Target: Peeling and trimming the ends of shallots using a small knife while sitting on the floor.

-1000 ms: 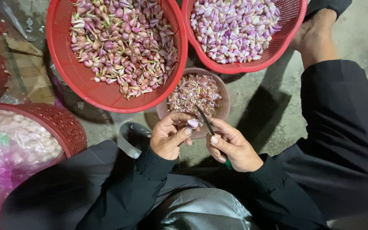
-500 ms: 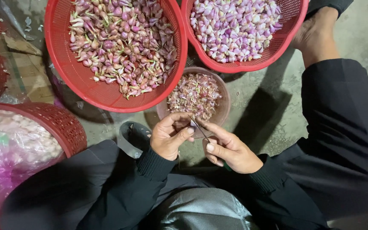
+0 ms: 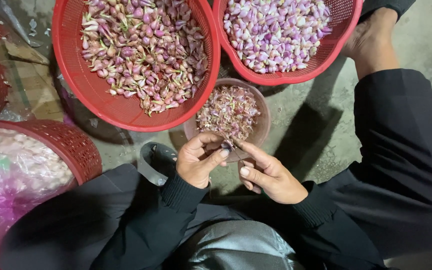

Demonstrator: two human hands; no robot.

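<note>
My left hand (image 3: 197, 161) pinches a small purple shallot (image 3: 224, 147) between thumb and fingertips, just over the near rim of a brown bowl (image 3: 262, 131) filled with shallot skins. My right hand (image 3: 270, 176) is closed on a small knife (image 3: 231, 145). Its forefinger stretches out to the shallot, and only the blade tip shows there. The two hands touch at the shallot. Both sleeves are black.
A red mesh basket (image 3: 126, 116) of unpeeled shallots stands at the far left, and another red basket (image 3: 287, 78) of peeled ones at the far right. A third red basket (image 3: 78, 146) lined with a plastic bag is on my left. A bare foot (image 3: 371, 42) and a dark shoe (image 3: 155, 157) rest on the concrete floor.
The knife blade stood up above the hands a second ago. It has since dropped to the shallot, and the right forefinger has stretched toward the left hand's fingertips. Both hands stayed over the bowl's rim.
</note>
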